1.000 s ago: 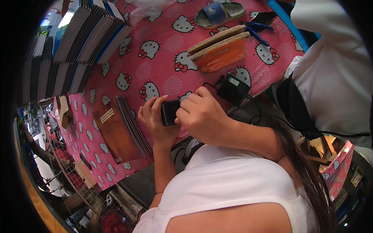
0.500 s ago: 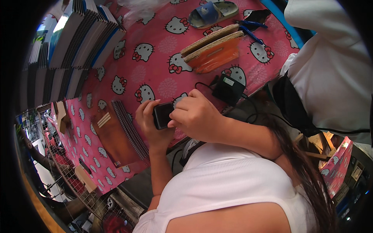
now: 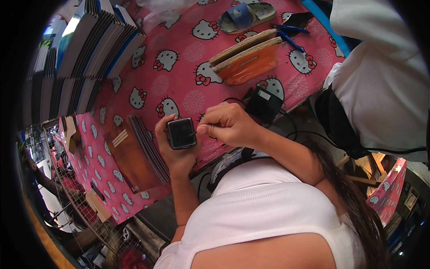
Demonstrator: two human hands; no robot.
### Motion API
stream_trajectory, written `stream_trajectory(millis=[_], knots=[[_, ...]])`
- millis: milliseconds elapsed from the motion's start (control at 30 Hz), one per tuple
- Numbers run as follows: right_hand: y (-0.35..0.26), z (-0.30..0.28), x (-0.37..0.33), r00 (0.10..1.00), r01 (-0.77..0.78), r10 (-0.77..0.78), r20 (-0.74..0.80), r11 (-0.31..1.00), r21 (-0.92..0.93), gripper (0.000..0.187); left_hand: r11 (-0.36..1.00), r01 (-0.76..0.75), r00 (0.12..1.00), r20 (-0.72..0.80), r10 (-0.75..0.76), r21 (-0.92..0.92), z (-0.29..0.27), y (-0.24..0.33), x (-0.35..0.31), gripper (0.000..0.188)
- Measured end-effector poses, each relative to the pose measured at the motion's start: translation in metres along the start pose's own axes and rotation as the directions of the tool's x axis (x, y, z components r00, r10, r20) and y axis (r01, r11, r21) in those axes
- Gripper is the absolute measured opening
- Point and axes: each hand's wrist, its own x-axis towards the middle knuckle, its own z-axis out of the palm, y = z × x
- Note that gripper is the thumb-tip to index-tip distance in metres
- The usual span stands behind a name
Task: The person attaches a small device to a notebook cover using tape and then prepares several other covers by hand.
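A small square black device with a glossy dark face and rounded corners lies in my left hand, whose fingers wrap round its far and left sides. The face is turned up towards me. Beside its right edge my right hand is closed in a pinch, thumb against forefinger. A thin dark pin-like piece sticks out from the pinch and reaches the device's right side. Whether its tip goes into the device or only touches it, I cannot tell. Both hands are above the near edge of the pink table.
Spiral notebooks are stacked at far left; a brown-covered one lies left of my hands. Further back are an orange package, a slipper and blue pens. A black box with a cable stands near a person in white.
The device has tilted, so its face now shows more fully. My right hand has drawn slightly to the right, uncovering the device's right edge and the thin piece.
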Motion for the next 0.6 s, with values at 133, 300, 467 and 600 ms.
stream_trajectory(millis=[133, 300, 467, 600], knots=[[0.003, 0.001, 0.0, 1.0, -0.005, 0.005, 0.004, 0.999, 0.041, 0.02, 1.0, -0.004, 1.0, -0.002, 0.004, 0.008, 0.001, 0.001, 0.001, 0.072], [0.01, 0.002, -0.002, 0.999, -0.04, 0.041, 0.0, 0.997, 0.07, 0.019, 0.983, 0.061, 0.998, -0.016, -0.065, -0.175, 0.002, 0.001, 0.002, 0.076], [0.019, 0.004, -0.002, 0.998, -0.059, 0.061, -0.03, 0.996, 0.064, 0.017, 0.937, 0.11, 0.993, -0.005, -0.119, -0.331, 0.008, -0.002, 0.001, 0.077], [0.019, 0.002, -0.001, 0.99, -0.125, 0.128, -0.067, 0.991, 0.046, 0.015, 0.872, 0.152, 0.986, 0.013, -0.165, -0.464, 0.013, -0.006, 0.001, 0.08]])
